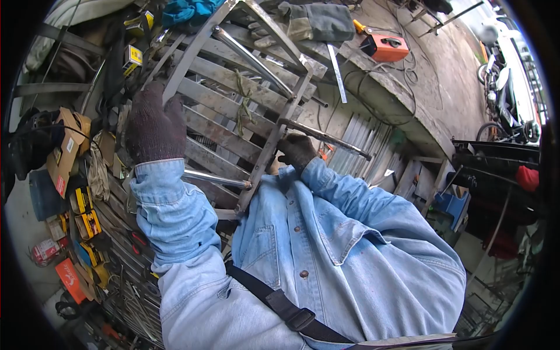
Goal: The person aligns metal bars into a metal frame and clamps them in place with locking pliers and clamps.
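A welded metal frame (268, 153) of square tubes, with round tube rungs such as the shiny tube (254, 63), stands tilted in front of my chest. My left hand (154, 125), in a dark knit glove, is closed round the frame's left bar; its fingertips are partly hidden. Close to my body, my right hand (297, 151), also in a dark glove, curls its fingers at the frame's near bar, beside a projecting dark tube (332, 140). Beneath the frame lies a slatted metal workbench (216, 119), with a greenish cord or rag strip (242, 102) on it.
Grey work gloves (321, 22) and a flat metal strip (336, 73) lie at the bench's far end. An orange-red machine (389, 48) with cables sits on the concrete floor (446, 70). Yellow boxes (87, 221) and cardboard (65, 154) crowd the left, and metal bars (364, 143) lie at right.
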`<state>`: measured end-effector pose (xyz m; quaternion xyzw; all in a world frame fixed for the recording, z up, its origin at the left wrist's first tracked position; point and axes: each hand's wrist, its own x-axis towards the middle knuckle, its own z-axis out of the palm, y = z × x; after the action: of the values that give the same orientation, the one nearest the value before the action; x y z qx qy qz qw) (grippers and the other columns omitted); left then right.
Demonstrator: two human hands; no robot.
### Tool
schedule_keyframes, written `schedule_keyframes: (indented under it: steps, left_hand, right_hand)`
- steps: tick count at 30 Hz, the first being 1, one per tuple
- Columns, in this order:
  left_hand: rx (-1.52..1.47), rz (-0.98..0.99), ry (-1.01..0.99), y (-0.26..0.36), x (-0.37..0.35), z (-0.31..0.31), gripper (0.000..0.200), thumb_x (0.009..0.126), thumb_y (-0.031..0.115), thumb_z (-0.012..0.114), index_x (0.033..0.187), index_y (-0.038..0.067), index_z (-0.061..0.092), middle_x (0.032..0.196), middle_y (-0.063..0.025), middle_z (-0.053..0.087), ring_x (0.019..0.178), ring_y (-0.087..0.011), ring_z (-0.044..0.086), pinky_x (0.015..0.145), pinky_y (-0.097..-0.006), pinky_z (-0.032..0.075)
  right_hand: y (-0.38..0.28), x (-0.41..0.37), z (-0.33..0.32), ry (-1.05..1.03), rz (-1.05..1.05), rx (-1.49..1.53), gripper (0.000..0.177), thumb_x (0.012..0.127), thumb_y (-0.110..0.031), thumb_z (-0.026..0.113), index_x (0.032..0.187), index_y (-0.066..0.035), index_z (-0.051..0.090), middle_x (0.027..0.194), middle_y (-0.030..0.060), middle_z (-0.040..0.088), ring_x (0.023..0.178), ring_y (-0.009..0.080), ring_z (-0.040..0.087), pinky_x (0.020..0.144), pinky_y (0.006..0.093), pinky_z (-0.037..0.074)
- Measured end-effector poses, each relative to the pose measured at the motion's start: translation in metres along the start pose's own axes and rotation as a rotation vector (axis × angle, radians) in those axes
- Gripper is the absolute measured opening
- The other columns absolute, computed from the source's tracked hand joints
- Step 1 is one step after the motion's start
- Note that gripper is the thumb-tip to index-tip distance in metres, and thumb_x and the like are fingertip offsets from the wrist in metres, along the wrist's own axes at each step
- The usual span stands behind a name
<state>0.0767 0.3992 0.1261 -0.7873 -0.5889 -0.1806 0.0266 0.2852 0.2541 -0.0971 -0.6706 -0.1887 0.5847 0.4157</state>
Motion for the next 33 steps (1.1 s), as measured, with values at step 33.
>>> schedule_keyframes:
  steps: [33]
  left_hand:
    - [0.055, -0.151, -0.188, -0.098, 0.048, 0.194, 0.032, 0.087, 0.034, 0.062, 0.111, 0.013, 0.063, 0.111, -0.0172, 0.062, 0.107, -0.0375, 0.058, 0.089, -0.0476, 0.049]
  right_hand:
    - [0.014, 0.007, -0.005, -0.039, 0.026, -0.021, 0.027, 0.088, -0.020, 0.066, 0.094, 0.006, 0.067, 0.084, 0.0155, 0.069, 0.071, 0.0233, 0.069, 0.062, 0.0351, 0.060]
